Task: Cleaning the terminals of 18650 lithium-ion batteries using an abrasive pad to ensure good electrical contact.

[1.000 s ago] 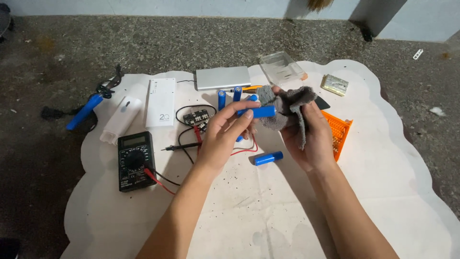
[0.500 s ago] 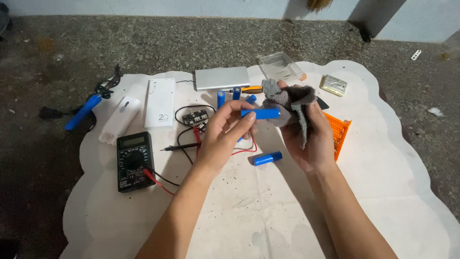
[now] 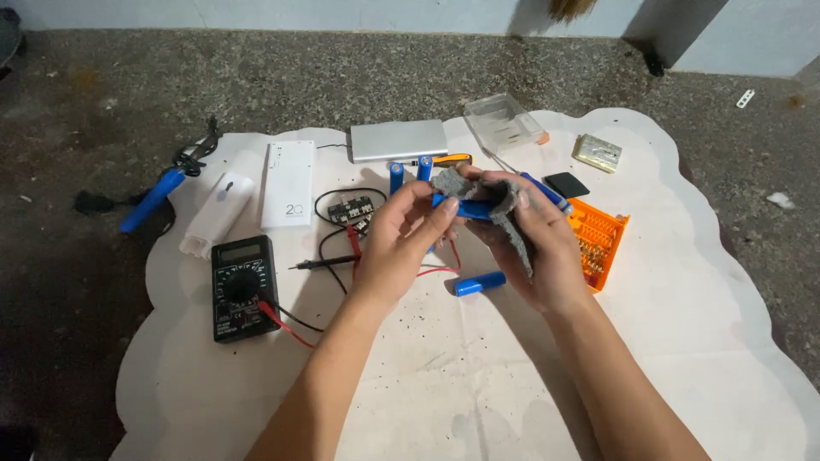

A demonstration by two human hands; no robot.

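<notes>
My left hand (image 3: 401, 235) pinches the left end of a blue cylindrical battery cell (image 3: 465, 207) held level above the white mat (image 3: 683, 341). My right hand (image 3: 542, 248) holds a grey cloth (image 3: 504, 213) wrapped around the cell's right end. A second blue cell (image 3: 479, 283) lies on the mat just below my hands. Two more blue cells (image 3: 410, 173) lie behind them, partly hidden by my fingers.
A black multimeter (image 3: 243, 286) with red and black leads lies at the left. White boxes (image 3: 288, 183), a silver power bank (image 3: 399, 140), a clear plastic case (image 3: 504, 122), an orange bit holder (image 3: 598, 239) and a small circuit board (image 3: 351, 209) surround my hands. A blue-handled tool (image 3: 152, 199) lies on the floor.
The cell and both hands have shifted slightly; the cloth now covers more of the cell's right end.
</notes>
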